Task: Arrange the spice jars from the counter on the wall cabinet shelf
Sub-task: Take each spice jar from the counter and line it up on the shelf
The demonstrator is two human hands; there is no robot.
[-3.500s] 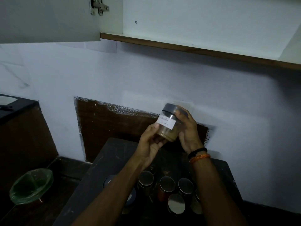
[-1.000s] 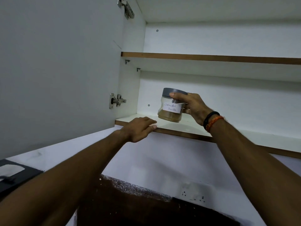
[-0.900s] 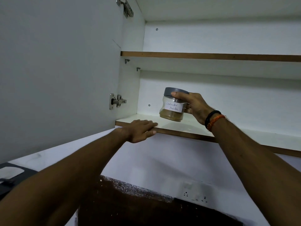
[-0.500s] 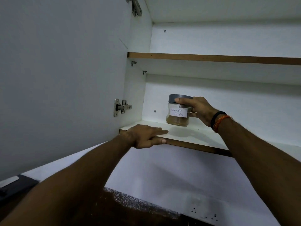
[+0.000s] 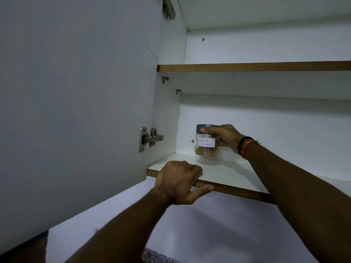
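A clear spice jar (image 5: pixel 206 147) with a grey lid, a white handwritten label and brown powder inside stands upright at the back left of the lower cabinet shelf (image 5: pixel 237 173), its base at or just above the shelf surface. My right hand (image 5: pixel 226 136) grips it from the right, fingers curled over the lid. My left hand (image 5: pixel 180 180) grips the shelf's front edge, fingers on top and thumb under the wooden lip. The counter and the other jars are out of view.
The open cabinet door (image 5: pixel 76 103) hangs at the left on metal hinges (image 5: pixel 150 138). An upper shelf (image 5: pixel 252 66) runs above the lower one. White wall lies below the cabinet.
My right hand has carried the jar deeper and lower onto the shelf's back left. My left hand went from resting flat on the shelf edge to gripping it. The camera has tilted upward.
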